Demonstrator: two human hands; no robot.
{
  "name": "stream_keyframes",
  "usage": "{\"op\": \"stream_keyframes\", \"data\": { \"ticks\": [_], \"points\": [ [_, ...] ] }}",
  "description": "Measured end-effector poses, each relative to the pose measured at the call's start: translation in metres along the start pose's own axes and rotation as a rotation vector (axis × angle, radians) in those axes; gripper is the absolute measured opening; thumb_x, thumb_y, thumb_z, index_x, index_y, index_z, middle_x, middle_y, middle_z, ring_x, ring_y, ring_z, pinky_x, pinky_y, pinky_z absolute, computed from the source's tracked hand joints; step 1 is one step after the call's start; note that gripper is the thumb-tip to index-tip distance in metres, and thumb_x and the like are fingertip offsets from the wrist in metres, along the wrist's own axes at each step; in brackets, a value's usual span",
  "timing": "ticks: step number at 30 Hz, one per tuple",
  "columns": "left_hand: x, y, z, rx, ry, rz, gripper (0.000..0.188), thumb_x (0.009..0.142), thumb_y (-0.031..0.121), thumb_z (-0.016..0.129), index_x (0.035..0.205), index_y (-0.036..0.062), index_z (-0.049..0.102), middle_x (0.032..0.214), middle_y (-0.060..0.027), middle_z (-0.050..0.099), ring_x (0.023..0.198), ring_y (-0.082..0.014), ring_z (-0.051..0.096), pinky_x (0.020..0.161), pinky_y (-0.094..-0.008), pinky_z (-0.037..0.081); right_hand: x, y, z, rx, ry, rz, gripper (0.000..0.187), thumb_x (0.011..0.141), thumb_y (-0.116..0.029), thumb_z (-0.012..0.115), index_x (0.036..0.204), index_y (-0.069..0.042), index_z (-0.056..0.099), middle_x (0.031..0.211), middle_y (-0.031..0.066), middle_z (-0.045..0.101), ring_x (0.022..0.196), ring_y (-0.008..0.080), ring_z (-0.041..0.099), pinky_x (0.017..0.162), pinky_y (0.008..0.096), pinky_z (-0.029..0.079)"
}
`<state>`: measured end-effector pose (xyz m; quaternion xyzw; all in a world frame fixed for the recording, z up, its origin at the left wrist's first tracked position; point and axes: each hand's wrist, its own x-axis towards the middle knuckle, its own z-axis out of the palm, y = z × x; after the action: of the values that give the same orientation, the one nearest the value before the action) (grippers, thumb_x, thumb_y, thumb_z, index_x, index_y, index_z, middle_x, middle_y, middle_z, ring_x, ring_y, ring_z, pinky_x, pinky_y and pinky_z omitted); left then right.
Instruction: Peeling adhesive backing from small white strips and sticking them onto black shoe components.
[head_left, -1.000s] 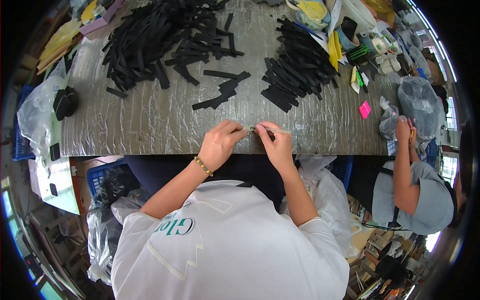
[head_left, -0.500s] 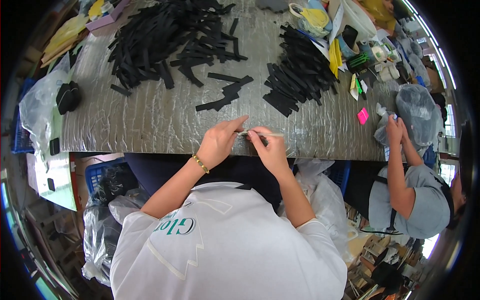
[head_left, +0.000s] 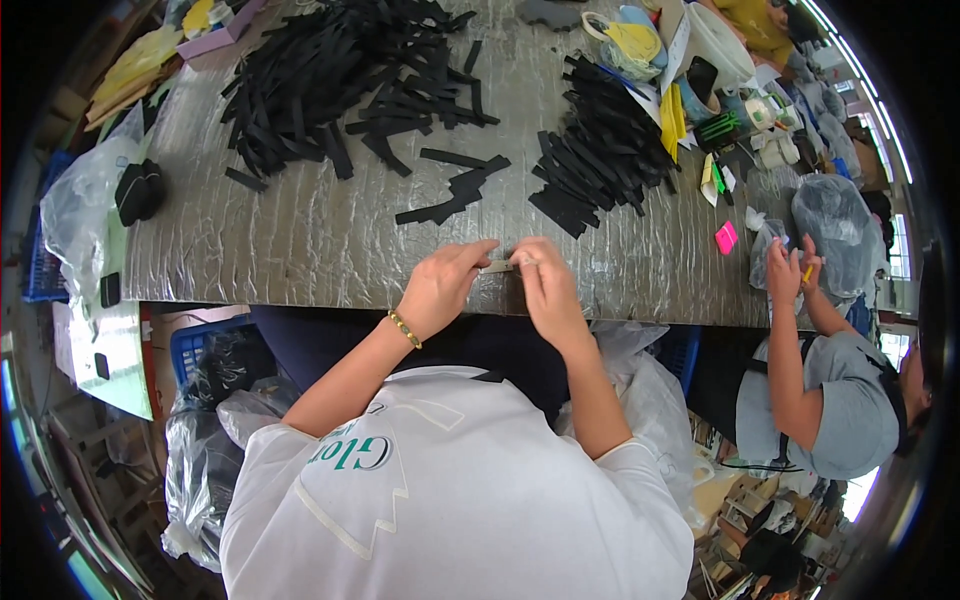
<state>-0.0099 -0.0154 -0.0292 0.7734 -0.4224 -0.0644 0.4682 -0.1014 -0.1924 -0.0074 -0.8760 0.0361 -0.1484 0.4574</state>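
Near the front edge of the table, my left hand (head_left: 440,283) is closed, its thumb and fingers pinching one end of a thin pale flat strip (head_left: 497,267). At the strip's other end my right hand (head_left: 548,292) is closed on it too, fingers bent down over it. The strip lies level between the two hands, just above the table; its ends are hidden under my fingers. Straight ahead, beyond my hands, are several loose black fabric strips (head_left: 455,192). A stack of black strips (head_left: 605,150) lies to the right of them.
A large tangled heap of black strips (head_left: 310,90) covers the table's far left (head_left: 190,230). At the right are a pink item (head_left: 726,237), tape rolls, a tub (head_left: 715,45) and clear plastic bags (head_left: 838,225). A co-worker (head_left: 830,400) in grey works at the right.
My right hand has shifted slightly right and turned, its fingers now pointing down at the strip. The strip's length to the right of it no longer shows. The co-worker's hands have moved apart.
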Motion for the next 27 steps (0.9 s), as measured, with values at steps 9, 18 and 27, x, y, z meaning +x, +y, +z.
{"op": "stream_keyframes", "data": {
  "ticks": [9, 18, 27],
  "points": [
    [0.001, 0.002, -0.001, 0.001, 0.01, 0.025, 0.036, 0.084, -0.003, 0.066, 0.119, 0.0054, 0.065, 0.1, -0.0123, 0.072, 0.096, -0.0321, 0.067, 0.083, -0.0411, 0.054, 0.004, 0.01, -0.008, -0.19, -0.172, -0.058, 0.024, 0.089, -0.005, 0.067, 0.112, -0.003, 0.06, 0.111, 0.012, 0.054, 0.105, 0.0319, 0.057, 0.088, 0.0391, 0.047],
    [-0.001, -0.005, -0.032, 0.07, 0.231, 0.043, 0.013, 0.083, 0.0, 0.07, 0.095, 0.0024, 0.066, 0.096, -0.0119, 0.069, 0.091, -0.0333, 0.066, 0.081, -0.0394, 0.054, 0.004, -0.005, -0.005, -0.156, -0.084, -0.088, 0.023, 0.088, -0.011, 0.07, 0.109, -0.002, 0.066, 0.115, 0.0115, 0.057, 0.106, 0.0328, 0.058, 0.09, 0.0401, 0.047],
    [-0.008, -0.01, -0.04, 0.004, 0.276, -0.093, 0.013, 0.084, -0.001, 0.07, 0.096, 0.0028, 0.065, 0.097, -0.0114, 0.069, 0.085, -0.0305, 0.068, 0.073, -0.0368, 0.055, 0.013, 0.031, -0.038, -0.673, 0.07, -0.043, 0.028, 0.089, -0.016, 0.071, 0.114, -0.002, 0.069, 0.116, 0.0109, 0.06, 0.106, 0.0327, 0.059, 0.091, 0.0427, 0.046]
  ]
}}
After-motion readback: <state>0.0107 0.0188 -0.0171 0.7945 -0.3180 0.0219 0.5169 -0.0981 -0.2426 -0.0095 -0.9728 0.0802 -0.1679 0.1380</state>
